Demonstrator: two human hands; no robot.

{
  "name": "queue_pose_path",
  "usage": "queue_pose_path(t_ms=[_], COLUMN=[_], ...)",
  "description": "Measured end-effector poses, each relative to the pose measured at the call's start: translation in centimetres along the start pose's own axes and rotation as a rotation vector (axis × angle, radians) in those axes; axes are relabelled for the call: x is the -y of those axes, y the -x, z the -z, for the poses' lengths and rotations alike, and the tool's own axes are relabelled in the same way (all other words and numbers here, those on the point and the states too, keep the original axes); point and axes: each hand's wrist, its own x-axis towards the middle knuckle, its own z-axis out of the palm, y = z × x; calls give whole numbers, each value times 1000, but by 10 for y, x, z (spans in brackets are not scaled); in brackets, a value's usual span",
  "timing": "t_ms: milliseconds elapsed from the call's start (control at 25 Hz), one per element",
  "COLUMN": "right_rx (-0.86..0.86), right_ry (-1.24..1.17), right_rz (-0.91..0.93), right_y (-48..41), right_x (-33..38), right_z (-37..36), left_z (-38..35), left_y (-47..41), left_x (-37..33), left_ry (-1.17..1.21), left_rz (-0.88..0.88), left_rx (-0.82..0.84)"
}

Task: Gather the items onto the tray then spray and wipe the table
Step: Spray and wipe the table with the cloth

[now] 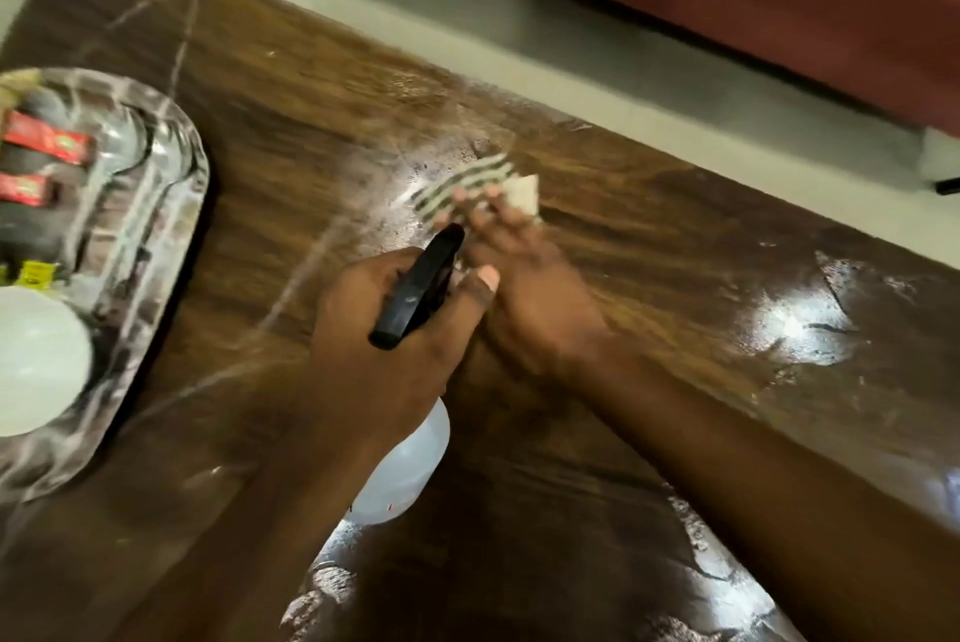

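While the left hand (384,345) holds the spray bottle (410,464) above the surface (675,251), its grip is closed round the neck, the thumb lies beside the black spray head, and the nozzle points away from the person. The right hand (524,293) reaches forward just beside it. Its fingers lie rather straight on the striped cloth (467,184), so this grip is wide and only presses the cloth on the wet middle of the surface. The tray (171,204) stands at the left, well apart, carrying a white bowl (36,360) and dark, red-labelled items (41,142).
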Motion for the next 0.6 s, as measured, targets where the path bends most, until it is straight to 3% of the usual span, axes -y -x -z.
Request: queue_pose_path(t_ms=[80, 120, 160, 320, 360, 440, 600], right_rx=[157, 202, 197, -154, -191, -141, 187], right_ry=[79, 96, 100, -49, -76, -60, 1], right_rz=[395, 426, 326, -525, -608, -470, 253], right_y=[3, -2, -10, -58, -70, -77, -38], right_x=[4, -8, -21, -54, -43, -5, 48], right_z=[-2, 5, 13, 39, 37, 19, -9], left_z=[11, 16, 20, 33, 36, 41, 53], left_y=[-4, -6, -8, -12, -12, -12, -17], left_x=[-2, -2, -2, -2, -1, 2, 4], left_ry=[-3, -9, -11, -2, -1, 10, 20], left_rz=[-10, -12, -12, -17, -19, -7, 18], left_rx=[2, 2, -2, -31, -35, -43, -32])
